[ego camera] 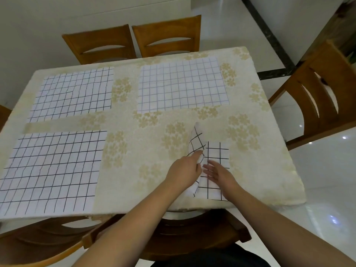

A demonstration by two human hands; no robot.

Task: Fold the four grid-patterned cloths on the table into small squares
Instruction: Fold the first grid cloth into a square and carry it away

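Head view: near the table's (134, 132) right front edge, the left hand (185, 170) pinches a lifted flap of the half-folded white black-grid cloth (215, 157), swinging it over, while the right hand (217, 173) presses flat-fingered to anchor the layers.

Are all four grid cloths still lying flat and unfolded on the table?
No: three cloths lie flat, but the near-right cloth is partly folded, its flap lifted by the left hand while the right hand presses it.
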